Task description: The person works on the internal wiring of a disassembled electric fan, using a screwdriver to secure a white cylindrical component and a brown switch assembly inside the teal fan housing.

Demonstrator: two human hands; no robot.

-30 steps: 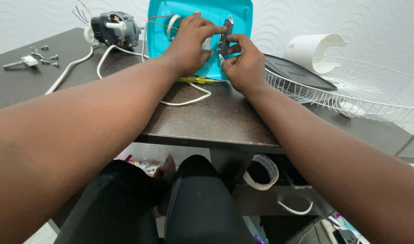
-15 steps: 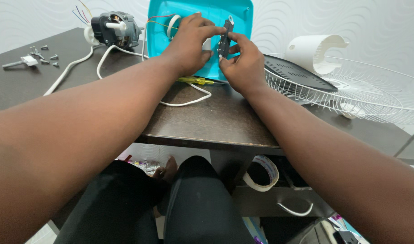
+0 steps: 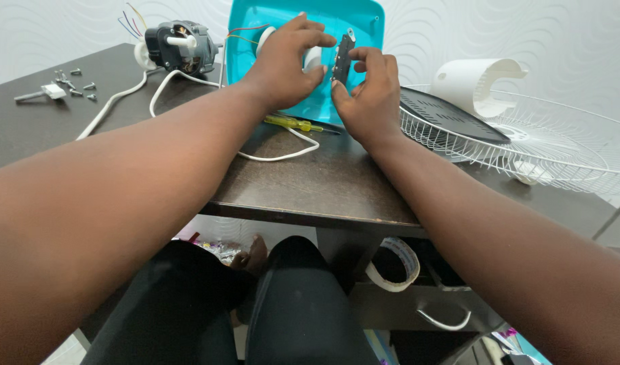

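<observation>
My right hand [image 3: 367,91] pinches a narrow dark switch block [image 3: 342,55] and holds it upright over the turquoise plastic housing [image 3: 364,23]. My left hand [image 3: 286,61] rests on the housing just left of the block, fingers curled around a white round part [image 3: 313,57] inside it, fingertips close to the block. Thin coloured wires [image 3: 246,30] run from the housing toward the grey electric motor [image 3: 181,46] at the back left. Under my wrists a yellow-handled screwdriver [image 3: 293,123] lies across a white cable [image 3: 283,155].
Several loose screws [image 3: 77,84] and a small white part [image 3: 50,91] lie at the far left of the dark table [image 3: 310,182]. A white wire fan guard [image 3: 546,149], a dark disc [image 3: 448,115] and a white plastic cylinder [image 3: 479,81] sit to the right. A tape roll [image 3: 394,263] hangs below.
My right hand has lifted the switch block slightly and turned it more upright. My left hand shifted a little on the housing; the rest of the table looks the same.
</observation>
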